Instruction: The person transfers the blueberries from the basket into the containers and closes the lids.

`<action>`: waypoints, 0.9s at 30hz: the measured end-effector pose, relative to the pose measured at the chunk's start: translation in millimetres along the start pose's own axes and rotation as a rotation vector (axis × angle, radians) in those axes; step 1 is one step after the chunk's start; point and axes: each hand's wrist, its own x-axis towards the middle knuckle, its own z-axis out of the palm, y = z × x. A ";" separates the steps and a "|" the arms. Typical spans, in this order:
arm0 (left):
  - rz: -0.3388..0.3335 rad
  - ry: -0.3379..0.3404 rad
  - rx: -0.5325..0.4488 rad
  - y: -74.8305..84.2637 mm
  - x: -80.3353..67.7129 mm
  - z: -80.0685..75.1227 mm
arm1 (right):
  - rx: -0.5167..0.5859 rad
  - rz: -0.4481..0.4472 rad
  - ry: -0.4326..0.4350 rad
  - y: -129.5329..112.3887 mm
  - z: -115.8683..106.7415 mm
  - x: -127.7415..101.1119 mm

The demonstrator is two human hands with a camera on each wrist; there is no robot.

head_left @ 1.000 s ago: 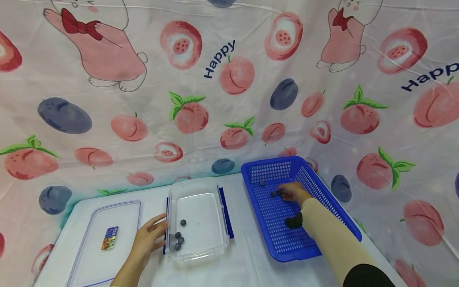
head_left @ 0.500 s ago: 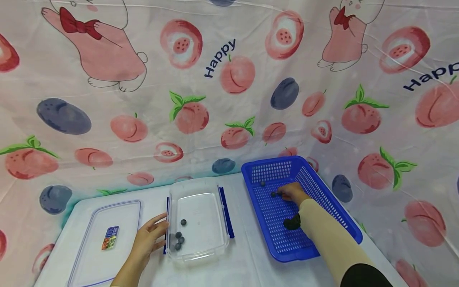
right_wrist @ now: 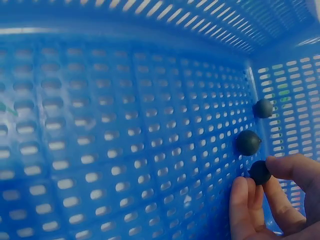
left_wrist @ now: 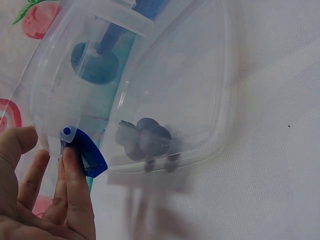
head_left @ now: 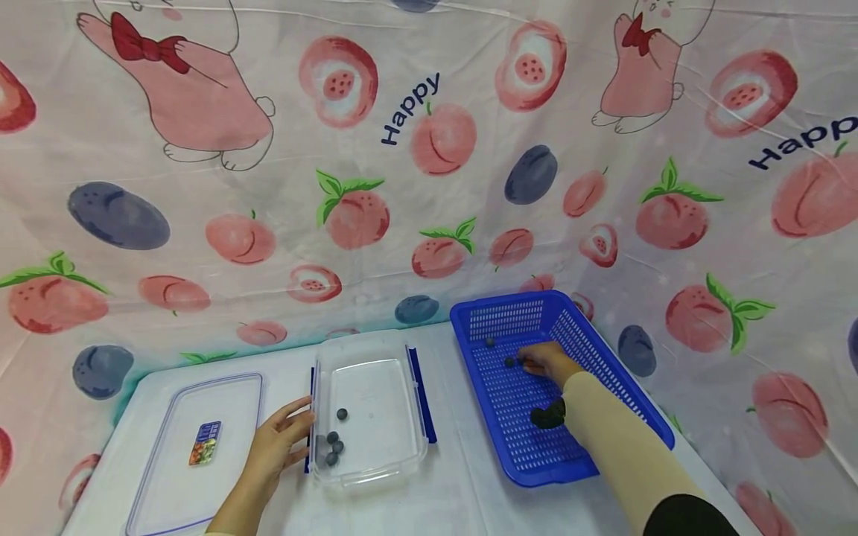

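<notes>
One dark berry [right_wrist: 259, 172] is pinched between thumb and fingertips of our right hand [head_left: 548, 359], low inside the blue basket [head_left: 603, 357], so that grip is clamped on it. Two more berries [right_wrist: 248, 142] lie loose on the slotted basket floor just beyond the fingers; the far one [right_wrist: 264, 108] sits near the wall.

Our left hand [head_left: 276, 444] rests with straight fingers against the blue side clip [left_wrist: 86, 152] of the clear box [head_left: 370, 476], grip apart, holding nothing; likely it just steadies the box. The box sits left of the basket on the white worktop [head_left: 462, 491], near enough for a short carry. Five or so berries [head_left: 333, 447] lie in it, most bunched at the near left corner.

The box lid [head_left: 161, 454] lies flat, far left, out of the way. Its small sticker [head_left: 204, 444] is too small to read. The backdrop cloth [head_left: 201, 186] reads "Happy" [head_left: 410, 109] among printed peaches.
</notes>
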 end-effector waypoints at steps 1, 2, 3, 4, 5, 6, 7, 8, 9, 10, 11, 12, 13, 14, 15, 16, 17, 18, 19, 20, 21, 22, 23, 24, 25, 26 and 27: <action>0.001 -0.001 0.002 -0.3 0.1 -0.3 | 0.017 0.006 -0.014 -0.1 0.0 -0.7; 0.003 -0.002 0.004 -0.6 0.3 -0.6 | 0.040 0.013 -0.031 -0.2 0.1 -1.3; 0.004 -0.002 0.005 -0.9 0.6 -0.9 | 0.065 0.019 -0.053 -0.2 0.0 -1.9; 0.006 -0.002 0.006 -1.4 0.9 -1.3 | 0.092 0.025 -0.075 -0.6 0.2 -3.1; 0.007 -0.002 0.007 -1.7 1.2 -1.6 | 0.123 0.031 -0.099 -1.1 0.1 -4.4; 0.008 -0.002 0.007 -2.1 1.6 -1.9 | 0.155 0.039 -0.121 -1.8 0.3 -5.6; 0.008 -0.002 0.007 -2.4 2.0 -2.3 | 0.183 0.042 -0.148 -2.8 0.3 -7.3; 0.008 -0.001 0.006 -2.6 2.3 -2.6 | 0.201 0.046 -0.176 -3.9 0.2 -9.2; 0.008 -0.001 0.005 -2.8 2.7 -3.0 | 0.211 0.047 -0.200 -5.1 -0.1 -11.3; 0.007 -0.001 0.005 -3.0 2.9 -3.4 | 0.219 0.051 -0.219 -6.6 -0.3 -13.5; 0.007 -0.002 0.004 -3.0 3.1 -3.7 | 0.226 0.055 -0.238 -8.0 -0.7 -15.7; 0.006 -0.002 0.002 -3.1 3.4 -4.0 | 0.234 0.062 -0.252 -9.2 -0.9 -17.6; 0.005 -0.002 0.001 -3.1 3.6 -4.3 | 0.238 0.066 -0.272 -10.3 -1.4 -19.8; 0.005 -0.003 0.000 -3.1 3.7 -4.5 | 0.245 0.076 -0.281 -11.3 -1.5 -21.7; 0.004 -0.004 -0.001 -3.2 3.9 -4.7 | 0.255 0.087 -0.291 -12.1 -1.6 -23.4; 0.005 -0.006 -0.001 -3.2 4.0 -4.9 | 0.272 0.103 -0.303 -12.6 -1.8 -24.8; 0.006 -0.007 -0.001 -3.3 4.2 -4.9 | 0.287 0.116 -0.314 -12.7 -2.1 -26.0; 0.007 -0.008 0.000 -3.4 4.3 -4.9 | 0.299 0.125 -0.326 -12.6 -2.3 -27.0; 0.007 -0.009 -0.001 -3.5 4.5 -4.8 | 0.309 0.130 -0.342 -12.4 -2.7 -28.2; 0.007 -0.011 0.000 -3.5 4.6 -4.7 | 0.319 0.133 -0.355 -12.1 -3.1 -29.6; 0.006 -0.011 0.001 -3.6 4.6 -4.5 | 0.328 0.131 -0.373 -11.7 -3.9 -30.8; 0.006 -0.010 0.002 -3.6 4.7 -4.2 | 0.339 0.127 -0.394 -11.3 -4.8 -32.3; 0.005 -0.010 -0.001 -3.6 4.8 -3.9 | 0.347 0.119 -0.412 -11.2 -5.4 -34.1; 0.004 -0.010 -0.003 -3.5 4.8 -3.6 | 0.363 0.114 -0.425 -11.0 -6.2 -36.0; 0.003 -0.011 -0.004 -3.4 4.8 -3.3 | 0.377 0.111 -0.444 -11.1 -7.3 -38.2; 0.003 -0.012 -0.003 -3.2 4.8 -3.0 | 0.390 0.108 -0.466 -11.2 -8.5 -40.5; 0.002 -0.013 -0.004 -3.0 4.7 -2.8 | 0.402 0.106 -0.484 -11.5 -9.4 -42.6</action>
